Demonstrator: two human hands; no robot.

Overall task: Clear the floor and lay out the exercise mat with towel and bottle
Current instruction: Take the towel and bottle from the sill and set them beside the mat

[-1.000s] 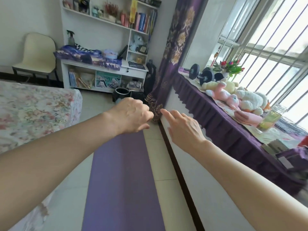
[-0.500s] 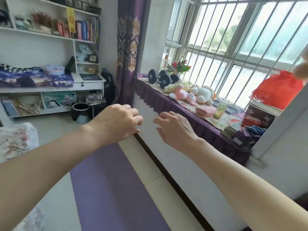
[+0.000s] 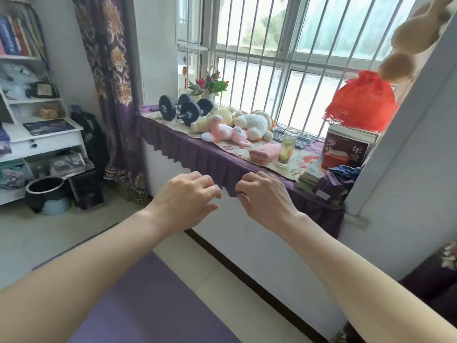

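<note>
- A person stands facing a barred window, both bare arms stretched forward over a purple exercise mat (image 3: 138, 305) that lies flat on the tiled floor alongside the wall, at about 7 o'clock in the view.
- The left hand (image 3: 188, 196) and right hand (image 3: 264, 196) hover side by side, just apart, below the scalloped edge of the purple cloth (image 3: 197, 154) draped over the sill. Both have the fingers loosely curled and hold nothing; the right fingertips come close to the cloth's fringe, though contact cannot be confirmed.
- With the mat down, the remaining items appear to be the goal of this reach. A folded pink towel (image 3: 265, 152) rests on the sill at about 1 o'clock from the hands, and a clear glass bottle (image 3: 286, 148) holding a greenish drink stands upright, just beside the towel on its right.
- Both sit near the sill's front edge, within easy range, which likely explains why the two hands travel together: one for each item.
- Behind them lie soft toys (image 3: 235, 125), a pair of dumbbells (image 3: 183, 108) at 12 o'clock, and a small vase of flowers (image 3: 210, 84). A stack of books (image 3: 346, 149) under a red mesh pouch (image 3: 361, 102) crowds the sill at 2 o'clock.
- The glass bottle looks the riskier pick-up, being tall, narrow and breakable.
</note>
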